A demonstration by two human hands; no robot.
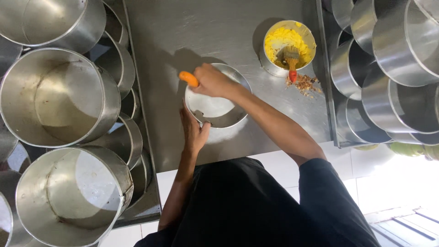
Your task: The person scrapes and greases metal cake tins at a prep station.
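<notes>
The person is greasing a round tin (218,106) standing on the steel surface (238,41), and the step in hand looks like the brushing of its inside. The right hand (211,81) is closing around an orange brush handle (189,78) and reaching over the tin's far rim, with the bristle end hidden behind the hand. The left hand (193,130) is lying open against the tin's near wall, steadying it, fingers spread along the metal. The next stroke seems to call for turning the tin under the brush. A tub (288,45) of yellow fat, with a second brush (291,61) standing in it, is sitting well apart to the right.
</notes>
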